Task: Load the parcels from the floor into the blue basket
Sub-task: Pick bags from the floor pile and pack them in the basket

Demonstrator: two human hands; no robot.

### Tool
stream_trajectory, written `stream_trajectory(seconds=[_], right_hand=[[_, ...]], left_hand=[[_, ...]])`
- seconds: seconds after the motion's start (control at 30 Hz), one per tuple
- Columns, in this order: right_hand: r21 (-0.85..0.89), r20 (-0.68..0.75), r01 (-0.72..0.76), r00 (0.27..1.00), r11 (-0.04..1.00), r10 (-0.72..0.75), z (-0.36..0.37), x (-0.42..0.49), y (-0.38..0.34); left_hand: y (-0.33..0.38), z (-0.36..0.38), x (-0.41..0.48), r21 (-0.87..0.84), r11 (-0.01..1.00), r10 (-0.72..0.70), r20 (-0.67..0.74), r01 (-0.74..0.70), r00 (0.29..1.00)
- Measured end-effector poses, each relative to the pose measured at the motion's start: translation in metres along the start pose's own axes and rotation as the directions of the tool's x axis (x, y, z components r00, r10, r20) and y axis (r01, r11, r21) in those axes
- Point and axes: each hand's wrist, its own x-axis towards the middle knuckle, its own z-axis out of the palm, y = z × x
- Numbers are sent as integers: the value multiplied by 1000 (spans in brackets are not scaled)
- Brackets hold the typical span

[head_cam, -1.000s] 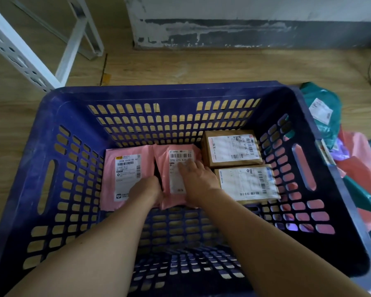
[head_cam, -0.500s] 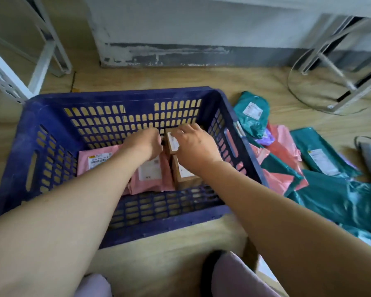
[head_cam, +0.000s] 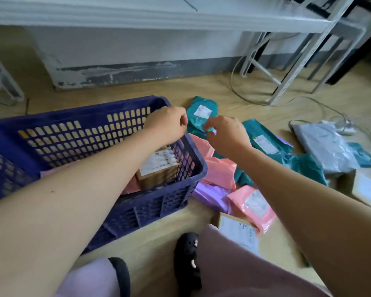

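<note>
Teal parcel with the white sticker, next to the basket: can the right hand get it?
Probably yes. The right hand hovers just beside the teal parcel, holding nothing, its curved fingers over the near edge. Nothing lies on the part that shows, so the way looks free.

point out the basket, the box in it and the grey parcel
basket (head_cam: 84,111): head view, on the far rim
box (head_cam: 156,162): head view, on its white label
grey parcel (head_cam: 326,146): head view, on the middle of the bag
</note>
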Motion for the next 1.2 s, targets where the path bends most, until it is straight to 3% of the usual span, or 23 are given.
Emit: stream_trajectory(seconds=[0.2, 0.43, 0.57, 0.77, 0.97, 1.07, 1.2], right_hand=[[114, -21, -200, 979, 973, 203, 23, -36, 62], [46, 149, -294, 947, 955, 285, 79, -71, 111], [-24, 271, -259, 928, 966, 255, 100, -87, 127], [-68, 407, -210, 887, 975, 219, 119, -107, 145], [-166, 637, -45, 758, 985, 142, 143, -141, 154], [-216, 670, 30, 732, 976, 126, 161, -148, 154], [-241, 645, 104, 760, 965, 79, 182, -153, 147]], left_hand=[[63, 62, 4, -80, 993, 94, 80, -88, 992], [86, 140, -31, -41, 971, 235, 346, -236, 908], [78, 158, -39, 98, 928, 287, 429, -360, 857], [69, 186, -53, 158, 923, 197, 589, -350, 784], [62, 209, -57, 160, 931, 153, 644, -327, 750], [58, 213, -53, 159, 932, 152, 645, -326, 749], [50, 215, -47, 161, 938, 138, 640, -308, 756]])
